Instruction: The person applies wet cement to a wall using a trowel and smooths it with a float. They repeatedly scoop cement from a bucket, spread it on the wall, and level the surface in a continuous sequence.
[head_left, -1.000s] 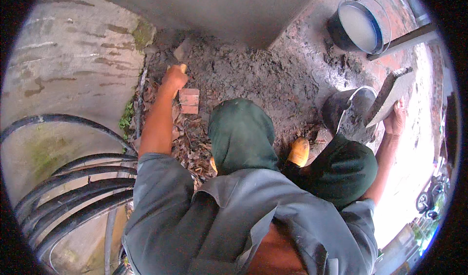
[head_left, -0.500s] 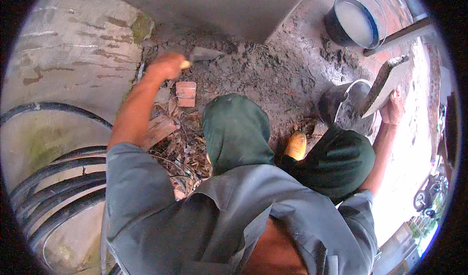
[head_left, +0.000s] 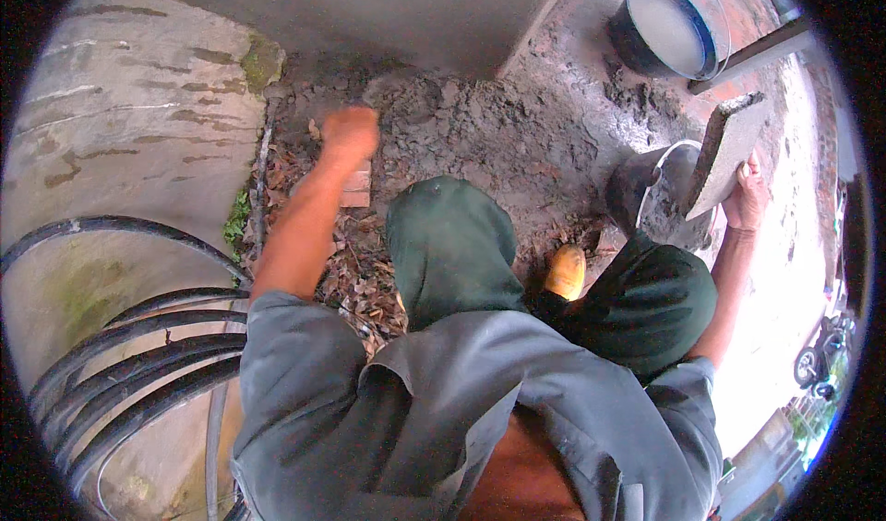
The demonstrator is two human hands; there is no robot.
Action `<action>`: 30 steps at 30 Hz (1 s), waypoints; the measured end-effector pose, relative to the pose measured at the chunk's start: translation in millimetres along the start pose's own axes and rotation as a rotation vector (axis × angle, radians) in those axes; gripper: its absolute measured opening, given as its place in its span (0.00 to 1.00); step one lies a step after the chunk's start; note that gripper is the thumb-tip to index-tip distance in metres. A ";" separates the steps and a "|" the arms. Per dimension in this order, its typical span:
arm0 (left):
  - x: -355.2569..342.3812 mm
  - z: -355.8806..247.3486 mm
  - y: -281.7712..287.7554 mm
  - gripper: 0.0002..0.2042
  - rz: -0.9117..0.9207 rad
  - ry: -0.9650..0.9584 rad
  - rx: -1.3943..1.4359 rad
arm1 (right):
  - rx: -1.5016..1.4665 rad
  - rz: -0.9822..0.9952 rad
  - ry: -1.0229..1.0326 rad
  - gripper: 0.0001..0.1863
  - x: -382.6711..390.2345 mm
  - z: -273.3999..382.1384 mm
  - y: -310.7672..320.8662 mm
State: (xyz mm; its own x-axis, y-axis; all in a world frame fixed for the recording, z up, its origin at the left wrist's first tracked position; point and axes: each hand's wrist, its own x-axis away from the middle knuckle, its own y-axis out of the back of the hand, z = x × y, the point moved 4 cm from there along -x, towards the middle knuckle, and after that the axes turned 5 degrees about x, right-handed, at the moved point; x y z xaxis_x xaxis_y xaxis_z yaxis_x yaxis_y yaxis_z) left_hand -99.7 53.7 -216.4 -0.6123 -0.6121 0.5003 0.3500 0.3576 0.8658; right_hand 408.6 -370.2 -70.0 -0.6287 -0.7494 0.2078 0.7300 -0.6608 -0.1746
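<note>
Right fingers (head_left: 751, 172) against grey board (head_left: 724, 156)

Two buckets (head_left: 628, 189) (head_left: 631, 48), one board (head_left: 725, 152)

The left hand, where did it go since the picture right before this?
The bare left hand swung to the right, and its forearm now partly covers the red clay brick. The yellow-handled metal trowel it held is too blurred or hidden to see now. Unchanged: the bare right hand still holds the flat grey board by the round black bucket.
</note>
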 end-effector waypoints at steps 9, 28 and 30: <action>18.6 -16.0 27.8 0.10 0.010 -0.017 0.049 | 0.019 0.144 -0.031 0.29 7.8 6.5 -11.0; 64.3 -14.8 -55.8 0.21 0.157 -0.039 0.105 | 1.743 -0.383 0.275 0.20 -138.0 84.1 -103.1; 69.5 -10.1 -60.2 0.20 0.177 0.016 0.146 | 1.782 -0.292 0.277 0.23 -173.0 76.9 -104.8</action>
State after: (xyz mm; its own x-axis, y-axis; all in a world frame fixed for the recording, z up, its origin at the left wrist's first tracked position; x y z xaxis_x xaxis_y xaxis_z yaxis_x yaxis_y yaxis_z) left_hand -156.2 -17.5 -233.7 -0.5384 -0.5418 0.6454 0.3441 0.5577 0.7553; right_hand 461.5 -168.1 -13.6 -0.6595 -0.7386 -0.1398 -0.1332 -0.0682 0.9887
